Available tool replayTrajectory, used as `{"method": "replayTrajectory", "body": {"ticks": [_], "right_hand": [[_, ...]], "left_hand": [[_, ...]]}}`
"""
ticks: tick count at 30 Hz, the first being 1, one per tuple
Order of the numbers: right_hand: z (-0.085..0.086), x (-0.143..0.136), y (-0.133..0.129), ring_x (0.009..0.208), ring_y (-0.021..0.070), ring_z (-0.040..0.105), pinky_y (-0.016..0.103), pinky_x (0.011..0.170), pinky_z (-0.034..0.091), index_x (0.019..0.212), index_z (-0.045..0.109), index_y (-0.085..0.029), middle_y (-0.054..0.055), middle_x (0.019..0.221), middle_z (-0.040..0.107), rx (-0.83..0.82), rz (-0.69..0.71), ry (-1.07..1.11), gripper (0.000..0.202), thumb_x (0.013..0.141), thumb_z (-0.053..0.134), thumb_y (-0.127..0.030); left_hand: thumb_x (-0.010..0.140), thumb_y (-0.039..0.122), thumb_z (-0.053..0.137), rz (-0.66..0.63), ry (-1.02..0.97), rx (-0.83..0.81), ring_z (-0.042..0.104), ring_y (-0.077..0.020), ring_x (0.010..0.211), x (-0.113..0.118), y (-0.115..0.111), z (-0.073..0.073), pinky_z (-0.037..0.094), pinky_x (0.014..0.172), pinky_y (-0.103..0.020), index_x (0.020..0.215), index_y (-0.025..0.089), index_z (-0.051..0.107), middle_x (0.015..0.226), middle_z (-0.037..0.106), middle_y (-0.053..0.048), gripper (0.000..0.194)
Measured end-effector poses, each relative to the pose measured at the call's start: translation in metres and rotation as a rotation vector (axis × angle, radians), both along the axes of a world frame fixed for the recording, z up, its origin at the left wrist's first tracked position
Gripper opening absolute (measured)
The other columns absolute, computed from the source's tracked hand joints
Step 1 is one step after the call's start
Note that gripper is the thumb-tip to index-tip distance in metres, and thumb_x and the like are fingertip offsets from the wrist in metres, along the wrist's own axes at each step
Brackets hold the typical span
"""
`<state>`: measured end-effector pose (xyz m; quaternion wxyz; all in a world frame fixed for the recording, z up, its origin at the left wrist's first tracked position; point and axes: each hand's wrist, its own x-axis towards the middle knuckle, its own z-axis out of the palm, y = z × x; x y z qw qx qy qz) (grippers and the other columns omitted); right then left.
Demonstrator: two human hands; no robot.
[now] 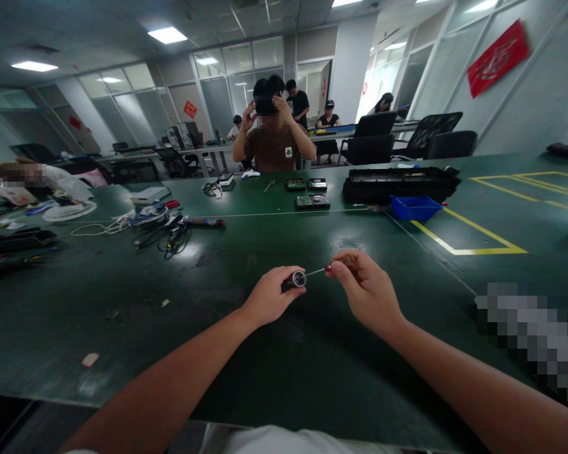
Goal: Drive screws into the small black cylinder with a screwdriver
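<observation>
Just above the table, my left hand [269, 297] is closed around a small dark cylindrical part [298, 279]. Its round end has a silver rim and points toward me, with dark detail inside that is too small to name. My right hand [372, 295] pinches a screwdriver [328, 268] by its reddish handle, most of which the fingers hide. The thin metal shaft runs leftward to the rim of the cylindrical part. Whether the tip touches the part or sits in it, I cannot tell.
Across the green table [208, 334], hard drives [312, 201] lie before a seated person [272, 142]. A blue tray [415, 207] stands by a long black housing [400, 184]. Cables [170, 234] and a dark tool [203, 222] lie left; paper scraps [90, 359] are nearer.
</observation>
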<state>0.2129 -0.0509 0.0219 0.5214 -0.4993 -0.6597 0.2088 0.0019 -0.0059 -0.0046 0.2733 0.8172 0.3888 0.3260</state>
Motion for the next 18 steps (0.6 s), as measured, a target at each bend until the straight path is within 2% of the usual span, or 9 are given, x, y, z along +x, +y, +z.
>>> {"method": "replayTrajectory", "body": {"ticks": [6, 9, 15, 18], "right_hand": [[0.0064, 0.0041, 0.0011, 0.067, 0.0191, 0.070, 0.032, 0.060, 0.052, 0.095, 0.064, -0.020, 0.004, 0.079, 0.073, -0.027, -0.073, -0.087, 0.026, 0.092, 0.059, -0.045], [0.0084, 0.0047, 0.0011, 0.060, 0.0182, 0.068, 0.031, 0.056, 0.050, 0.094, 0.066, -0.020, 0.003, 0.074, 0.073, -0.044, -0.065, -0.142, 0.026, 0.090, 0.062, -0.045], [0.0064, 0.0011, -0.0027, 0.076, 0.0192, 0.069, 0.031, 0.068, 0.051, 0.101, 0.062, -0.020, 0.004, 0.085, 0.073, 0.027, 0.004, -0.193, 0.017, 0.092, 0.056, -0.032], [0.0091, 0.0005, -0.0039, 0.064, 0.0177, 0.066, 0.030, 0.060, 0.047, 0.095, 0.065, -0.020, 0.001, 0.071, 0.069, -0.021, -0.029, -0.232, 0.024, 0.097, 0.048, -0.037]], "left_hand": [[0.083, 0.025, 0.073, 0.001, 0.001, 0.028, 0.061, -0.0252, 0.107, -0.0017, 0.0009, -0.0019, 0.045, 0.095, -0.039, 0.118, 0.025, 0.066, 0.113, 0.068, -0.006, 0.035], [0.082, 0.026, 0.075, -0.008, 0.010, 0.034, 0.062, -0.0235, 0.102, -0.0040, 0.0021, -0.0031, 0.045, 0.092, -0.037, 0.117, 0.024, 0.067, 0.108, 0.069, -0.005, 0.036], [0.081, 0.025, 0.076, 0.014, 0.028, 0.025, 0.061, -0.0228, 0.103, -0.0057, 0.0029, -0.0022, 0.045, 0.092, -0.035, 0.119, 0.023, 0.067, 0.107, 0.069, -0.004, 0.039], [0.082, 0.025, 0.075, 0.010, 0.053, 0.040, 0.061, -0.0223, 0.101, -0.0052, 0.0020, -0.0013, 0.045, 0.092, -0.035, 0.119, 0.024, 0.067, 0.106, 0.069, -0.004, 0.038]]}}
